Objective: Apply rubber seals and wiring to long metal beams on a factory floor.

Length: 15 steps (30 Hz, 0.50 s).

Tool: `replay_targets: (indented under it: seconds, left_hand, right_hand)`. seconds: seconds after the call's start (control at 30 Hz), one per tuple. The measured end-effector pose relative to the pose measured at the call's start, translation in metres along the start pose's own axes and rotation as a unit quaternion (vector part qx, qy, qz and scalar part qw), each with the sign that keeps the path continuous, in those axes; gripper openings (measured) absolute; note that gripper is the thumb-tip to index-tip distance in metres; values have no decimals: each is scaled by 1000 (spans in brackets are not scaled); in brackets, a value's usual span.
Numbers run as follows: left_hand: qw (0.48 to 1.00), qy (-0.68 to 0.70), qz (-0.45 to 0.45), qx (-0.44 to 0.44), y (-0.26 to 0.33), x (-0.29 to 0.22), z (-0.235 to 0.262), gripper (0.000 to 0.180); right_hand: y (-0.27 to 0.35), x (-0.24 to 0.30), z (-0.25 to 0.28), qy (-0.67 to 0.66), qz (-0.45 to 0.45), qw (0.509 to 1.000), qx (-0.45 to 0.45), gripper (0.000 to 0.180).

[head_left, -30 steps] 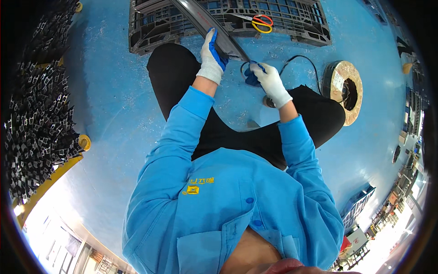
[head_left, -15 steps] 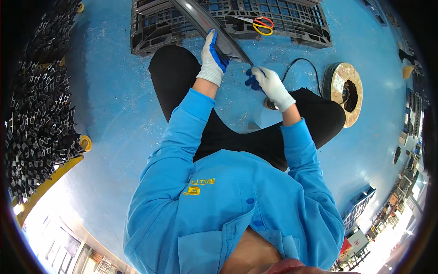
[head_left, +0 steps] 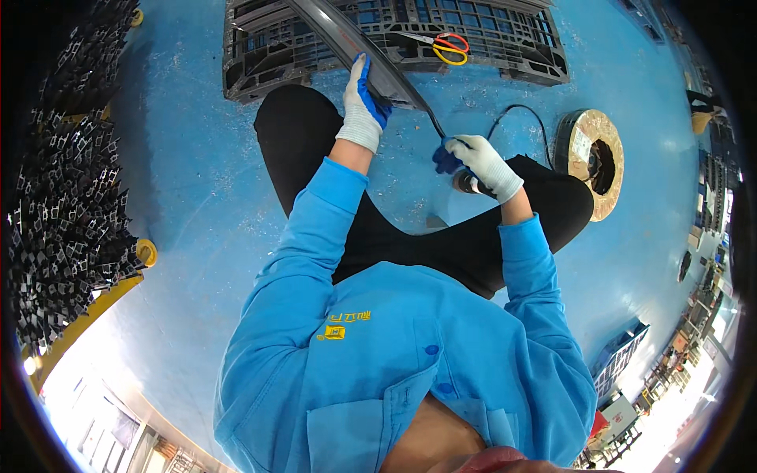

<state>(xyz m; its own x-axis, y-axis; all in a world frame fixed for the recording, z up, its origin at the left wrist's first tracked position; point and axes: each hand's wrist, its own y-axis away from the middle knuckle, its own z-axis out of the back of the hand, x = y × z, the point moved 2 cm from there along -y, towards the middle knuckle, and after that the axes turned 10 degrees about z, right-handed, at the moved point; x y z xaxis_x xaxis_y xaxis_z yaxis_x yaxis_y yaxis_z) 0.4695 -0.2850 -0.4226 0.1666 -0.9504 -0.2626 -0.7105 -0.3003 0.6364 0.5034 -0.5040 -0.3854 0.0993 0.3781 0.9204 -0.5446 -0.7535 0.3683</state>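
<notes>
A long dark profile (head_left: pixel 341 35) slants from the top of the view down toward my knees, its upper part over a black plastic pallet (head_left: pixel 512 55). My left hand (head_left: pixel 364 110), in a white glove with blue palm, is closed around its near end. From that end a thin black rubber-like strip (head_left: pixel 430 114) runs down to my right hand (head_left: pixel 482 164). My gloved right fingers are pinched on the strip, below and right of the profile. A small dark cylindrical object (head_left: pixel 463 183), partly hidden, sits beside the right hand.
Scissors (head_left: pixel 450 49) with red and yellow handles lie on the pallet. At right stands a paper-wrapped coil (head_left: pixel 583 126), and a black cord (head_left: pixel 542 122) curves next to it. A stack of black profiles (head_left: pixel 71 213) rests at left on a yellow frame (head_left: pixel 91 315).
My right hand has moved down and slightly right, and more of the black strip shows between it and the profile. The left hand keeps its hold with little movement.
</notes>
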Motion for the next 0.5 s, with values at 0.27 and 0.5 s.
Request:
replay_targets:
  seconds: [0.27,0.5]
  left_hand:
    - [1000,-13,5,-21,-7,-1,4,41]
    - [1000,-21,-1,-15,-14,-3,11,41]
  right_hand:
    - [-20,20,-18,23,39,994,-101,29]
    - [-5,26,-16,-17,-6,998,-56,23]
